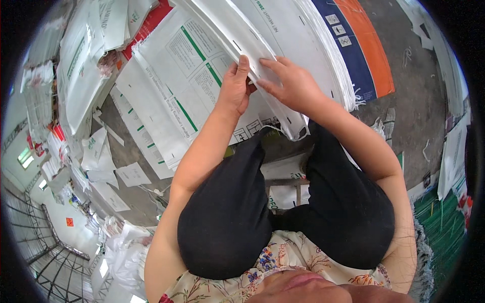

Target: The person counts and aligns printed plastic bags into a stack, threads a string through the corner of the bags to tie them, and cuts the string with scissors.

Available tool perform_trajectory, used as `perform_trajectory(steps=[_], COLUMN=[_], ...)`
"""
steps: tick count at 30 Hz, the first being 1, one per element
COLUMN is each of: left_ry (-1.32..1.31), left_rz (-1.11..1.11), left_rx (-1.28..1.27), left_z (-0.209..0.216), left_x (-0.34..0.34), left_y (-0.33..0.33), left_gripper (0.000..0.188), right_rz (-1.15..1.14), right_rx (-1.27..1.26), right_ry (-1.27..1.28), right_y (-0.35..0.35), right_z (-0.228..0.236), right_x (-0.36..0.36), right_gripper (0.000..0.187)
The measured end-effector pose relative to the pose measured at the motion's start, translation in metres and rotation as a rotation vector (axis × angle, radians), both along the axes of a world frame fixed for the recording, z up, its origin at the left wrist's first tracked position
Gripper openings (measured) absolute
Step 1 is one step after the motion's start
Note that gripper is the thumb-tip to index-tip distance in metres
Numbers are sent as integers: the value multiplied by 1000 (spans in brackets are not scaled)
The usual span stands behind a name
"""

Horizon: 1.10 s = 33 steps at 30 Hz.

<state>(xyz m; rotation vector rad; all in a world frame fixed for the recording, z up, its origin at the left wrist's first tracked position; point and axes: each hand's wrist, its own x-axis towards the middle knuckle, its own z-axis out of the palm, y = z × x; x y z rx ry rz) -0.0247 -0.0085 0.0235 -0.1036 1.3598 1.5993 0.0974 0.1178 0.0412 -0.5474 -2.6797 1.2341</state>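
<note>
A white woven sack (pixel 280 103), folded into a long narrow strip, runs from the far edge down toward my knees. My left hand (pixel 237 85) grips its left edge, thumb on top and fingers curled underneath, partly hidden. Against the same strip, my right hand (pixel 293 83) lies with its fingers stretched and apart. Under and to the right of the strip is a stack of white sacks (pixel 303 50) with frayed edges. Another pile of printed white sacks (pixel 166 96) with green bars spreads out to the left of my left hand.
A blue and orange sack (pixel 361 45) lies beyond the right stack. More sack piles (pixel 83 65) stand at the left, and loose white pieces (pixel 132 174) litter the grey floor (pixel 411 118). Green woven material (pixel 442 227) is at the lower right, plastic bags (pixel 126 255) at the lower left.
</note>
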Motion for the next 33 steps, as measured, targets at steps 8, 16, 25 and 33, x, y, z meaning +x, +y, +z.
perform_trajectory(steps=[8,16,25,33], left_ry=[-18,20,6,-6], left_rz=[-18,-49,-77,-73], left_rx=[29,-16,-3,-18], left_z=[2,4,-1,1], left_x=[3,5,4,3], left_y=[5,6,4,4], left_gripper=[56,57,59,60], right_rz=[-70,27,38,46], right_rx=[-248,-198,-227,-232], right_ry=[-45,-75,42,-87], right_y=[14,6,14,10], right_z=[-2,5,-8,-1], right_x=[3,3,7,3], right_gripper=[49,46,46,54])
